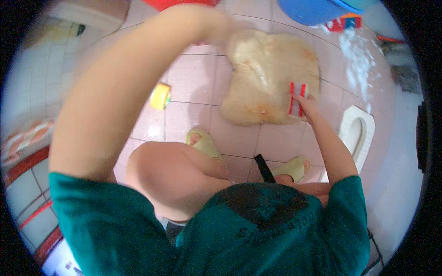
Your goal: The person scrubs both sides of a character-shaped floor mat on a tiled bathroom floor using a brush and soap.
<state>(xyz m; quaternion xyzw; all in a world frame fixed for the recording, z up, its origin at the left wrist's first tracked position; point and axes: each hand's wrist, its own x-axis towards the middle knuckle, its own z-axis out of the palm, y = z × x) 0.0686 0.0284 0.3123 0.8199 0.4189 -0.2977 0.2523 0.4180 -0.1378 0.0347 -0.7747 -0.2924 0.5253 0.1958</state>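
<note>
1. Brushing looks like the step in hand: the right hand (310, 108) grips a red-and-white scrub brush (297, 89), one finger laid across it.
2. A beige padded mat (246, 87) lies spread on the tiled floor (195, 76) between the two hands, with the brush over its right side. Whether the bristles press down is hard to see; firm, even contact would serve best.
3. The left hand (222, 31) is blurred at the mat's far left corner, so I cannot tell whether it is spread or pinching. It would help most as an anchor, holding that corner flat.
4. Orange-brown marks (258, 111) sit left of the right hand, toward the body, and seem worth short, overlapping strokes.
5. Creases between the hands could snag the brush; smoothing them outward first should give a steadier surface.
6. White suds-like splashes (360, 60) lie beyond and right of the right hand. Because the floor may be slick, strokes should start from firmly planted slippers (205, 143), nearer the body than either hand.
</note>
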